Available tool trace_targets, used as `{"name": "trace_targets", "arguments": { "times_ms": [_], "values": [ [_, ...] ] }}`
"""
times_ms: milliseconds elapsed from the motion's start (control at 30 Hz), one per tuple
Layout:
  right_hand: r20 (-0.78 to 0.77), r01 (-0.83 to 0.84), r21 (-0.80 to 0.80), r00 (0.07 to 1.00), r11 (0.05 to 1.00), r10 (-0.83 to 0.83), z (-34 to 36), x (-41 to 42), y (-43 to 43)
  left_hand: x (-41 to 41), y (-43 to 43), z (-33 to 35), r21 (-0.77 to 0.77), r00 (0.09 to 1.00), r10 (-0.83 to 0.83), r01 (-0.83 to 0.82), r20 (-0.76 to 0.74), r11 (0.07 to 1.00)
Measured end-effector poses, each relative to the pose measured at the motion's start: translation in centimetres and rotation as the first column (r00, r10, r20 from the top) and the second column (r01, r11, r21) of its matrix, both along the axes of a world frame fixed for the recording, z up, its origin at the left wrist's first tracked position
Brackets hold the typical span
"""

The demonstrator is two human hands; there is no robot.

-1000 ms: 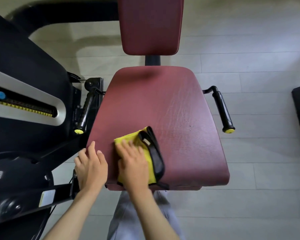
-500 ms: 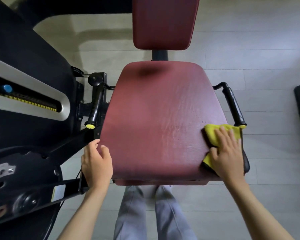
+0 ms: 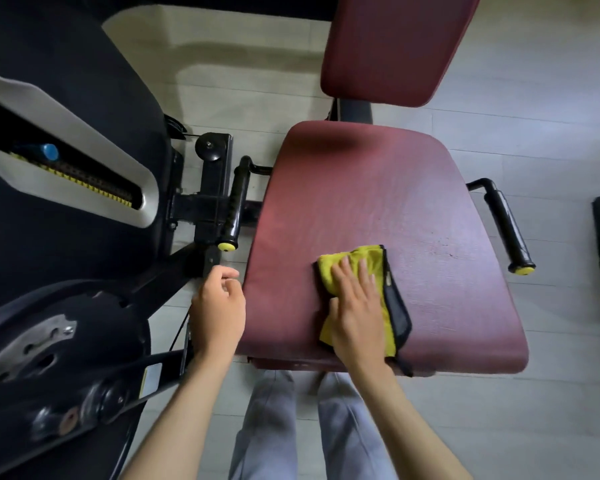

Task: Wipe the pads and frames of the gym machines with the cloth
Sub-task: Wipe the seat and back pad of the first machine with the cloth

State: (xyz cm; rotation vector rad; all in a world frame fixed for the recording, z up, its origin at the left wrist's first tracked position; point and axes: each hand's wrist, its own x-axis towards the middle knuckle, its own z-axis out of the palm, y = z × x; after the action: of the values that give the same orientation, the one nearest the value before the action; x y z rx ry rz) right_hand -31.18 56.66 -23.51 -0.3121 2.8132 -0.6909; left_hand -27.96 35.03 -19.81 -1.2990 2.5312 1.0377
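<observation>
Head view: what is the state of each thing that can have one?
cloth: folded, flat on the seat pad, under the right hand.
seat pad: bears the cloth near its front.
back pad: upright, untouched.
right hand: fingers straight, presses the cloth.
left hand: loosely curled, holds nothing, beside the seat's left edge.
side handles: both free.

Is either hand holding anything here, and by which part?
Nothing is gripped. The right hand presses flat on the middle of the yellow, dark-edged cloth; the left hand, loosely curled, holds nothing.
</observation>
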Motion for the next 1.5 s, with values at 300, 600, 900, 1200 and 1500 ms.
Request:
{"name": "trace_targets", "arguments": {
  "times_ms": [300, 600, 900, 1200, 1500],
  "values": [
    [-0.030, -0.349, -0.040, 0.937, 0.936, 0.348, 1.4, 6.4, -10.6, -3.7, -5.7, 0.0, -0.039, 0.996, 0.012, -0.016, -0.093, 0.999],
    [0.167, -0.194, 0.155, 0.972, 0.969, 0.168, -0.7, -1.7, -12.1, -9.3, -6.8, -2.9, -0.043, 0.976, -0.212, 0.210, -0.040, 0.977],
    [0.181, -0.068, 0.246, 0.983, 0.967, 0.023, -6.4, -15.9, -14.8, -13.6, -5.9, -8.0, -0.003, 0.946, -0.320, 0.320, 0.046, 0.947],
    [0.148, -0.118, 0.241, 0.985, 0.963, 0.083, -5.0, -11.1, -12.8, -13.6, -4.7, -8.2, -0.211, 0.933, -0.325, 0.352, 0.155, 0.912],
    [0.163, -0.163, 0.249, 0.979, 0.955, 0.124, -4.7, -12.9, -11.8, -14.0, -4.3, -7.4, -0.230, 0.925, -0.312, 0.359, 0.217, 0.904]
  ]
}}
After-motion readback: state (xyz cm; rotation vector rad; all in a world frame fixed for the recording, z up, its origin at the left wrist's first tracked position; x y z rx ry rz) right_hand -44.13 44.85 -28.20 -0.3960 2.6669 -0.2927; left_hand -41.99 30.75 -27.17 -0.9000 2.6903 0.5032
